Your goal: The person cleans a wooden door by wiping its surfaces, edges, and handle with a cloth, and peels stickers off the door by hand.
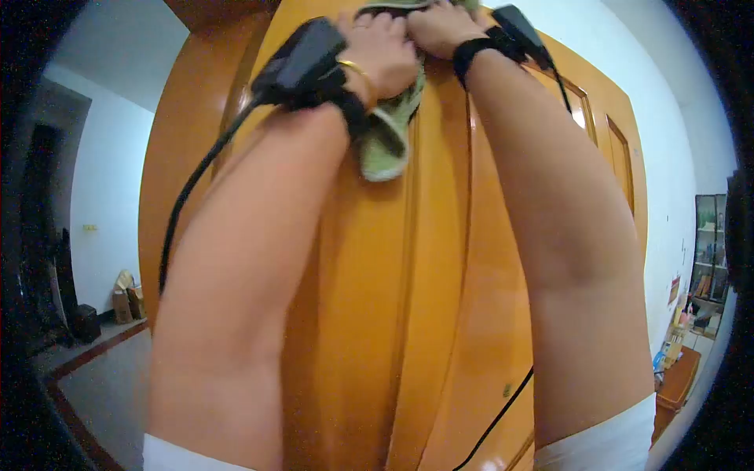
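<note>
Both my arms reach up to the top of the view, against a wooden door [361, 259]. A green cloth [385, 153] with a pale edge hangs down the door's face, its lower end folded. My left hand [385, 51], with a gold bangle at the wrist, presses over the cloth with its fingers bent around it. Close on its right, my right hand [444, 30] is closed on the cloth's upper part. Dark straps with black devices and cables sit on both wrists. The cloth's top and some fingertips are cut off or hidden.
White walls [671, 173] flank the door. At lower right a wooden table [682, 381] holds assorted items, with a shelf cabinet [709, 243] behind it. On the left, cardboard boxes [123, 302] stand on the floor. A black cable [495, 424] runs across the door's lower part.
</note>
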The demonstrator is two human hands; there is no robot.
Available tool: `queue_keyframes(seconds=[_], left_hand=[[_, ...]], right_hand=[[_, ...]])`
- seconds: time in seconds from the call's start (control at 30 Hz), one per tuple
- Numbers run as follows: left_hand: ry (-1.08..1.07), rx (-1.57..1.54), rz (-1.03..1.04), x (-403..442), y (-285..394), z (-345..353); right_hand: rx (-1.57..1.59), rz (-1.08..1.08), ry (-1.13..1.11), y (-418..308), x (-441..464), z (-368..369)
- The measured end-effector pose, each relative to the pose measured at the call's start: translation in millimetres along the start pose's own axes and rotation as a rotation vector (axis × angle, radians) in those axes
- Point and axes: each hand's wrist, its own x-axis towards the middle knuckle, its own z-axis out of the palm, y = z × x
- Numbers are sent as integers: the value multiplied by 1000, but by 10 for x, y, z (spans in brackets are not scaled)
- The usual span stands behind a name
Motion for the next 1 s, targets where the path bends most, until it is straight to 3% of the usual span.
queue_keyframes(seconds=[0.03, 0.1, 0.13, 0.17, 0.23, 0.27, 0.3, 0.33, 0.37, 0.4, 0.43, 0.47, 0.5, 0.57, 0.6, 0.7, 0.73, 0.77, 0.8, 0.87, 0.93, 1.0], left_hand=[[8, -25, -38, 34, 79, -27], [83, 18, 191, 159, 321, 1], [-56, 48, 298, 170, 559, -139], [-190, 98, 331, 163, 730, -281], [-27, -261, -44, 38, 828, -365], [-116, -127, 68, -21, 934, -476], [-138, -280, -89, -161, 806, -691], [-53, -256, -109, -462, 694, -846], [23, -230, -114, -791, 571, -994], [-42, -191, -85, -981, 426, -1117], [-115, -170, 84, -1095, 922, -991], [-65, -162, 76, -1025, 1119, -783], [62, -166, 15, -1035, 1008, -628], [266, -37, 84, -1098, 1106, -361], [262, 3, 93, -1125, 1247, -406], [181, 72, 110, -1301, 1930, -568], [121, 65, 110, -1320, 2203, -599], [56, 57, 110, -1380, 2524, -632], [63, 35, 118, -1520, 2847, -671], [17, -45, 71, -1934, 3536, -714], [-142, -128, -87, -2230, 3467, -1249], [-305, -176, -223, -2669, 4134, -1538]], right_hand=[[-45, -3, 52, 133, 99, 131], [114, 101, -125, 415, -200, 143], [267, 283, 115, 705, -239, 566], [-50, 148, -20, 529, -741, 47], [69, 54, -193, 549, -348, -134], [-33, 8, -262, 514, -552, -254], [-153, -73, -307, 375, -602, -453], [-154, -194, -206, 368, -447, -263], [-78, -201, -173, 153, -544, -320], [-2, -201, -138, -52, -681, -474], [91, -61, -129, 251, -1377, -199], [-89, -96, -109, 487, -1398, 74], [-113, -150, -117, 460, -1295, 29], [-155, -232, -135, 525, -1412, -85], [-244, -164, -416, 433, -1604, -387], [154, 31, 441, 636, -2300, 140], [295, 53, 287, 831, -2444, 195], [176, -60, 300, 1027, -2749, 270], [358, -39, 432, 1092, -3128, 313], [214, -104, 543, 1319, -3542, 780], [463, -147, 493, 1062, -3658, 146], [743, -119, 361, 1116, -4399, 8]])
